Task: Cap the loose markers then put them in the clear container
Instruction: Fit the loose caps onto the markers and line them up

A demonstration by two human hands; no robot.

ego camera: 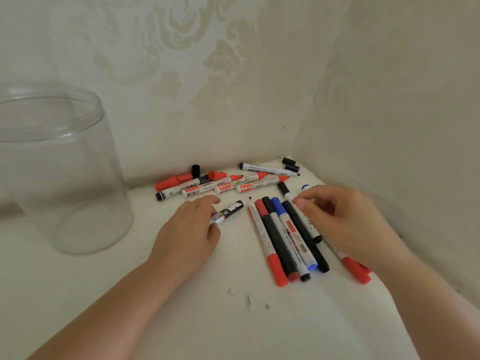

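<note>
One clear container (62, 167) is standing upright and open-mouthed at the far left of the white surface (181, 320), well apart from the markers and holding nothing that can be seen. Nearer the right, capped markers (283, 240) are lying side by side in a row, while uncapped red ones (220, 187) are sitting in a loose heap by the wall. The left hand (192, 229) is gripping an uncapped black marker (230, 211), tip pointing up and right; the right hand (345, 219) is hovering over the row's right edge with fingers loosely curled, pinching nothing that shows. Capping looks to be the step in hand, so the right hand is probably needing one of the loose black caps (290, 163) lying by the back corner. Doing it well likely means matching colour, lining the cap up straight with the tip, and pressing firmly home.
</note>
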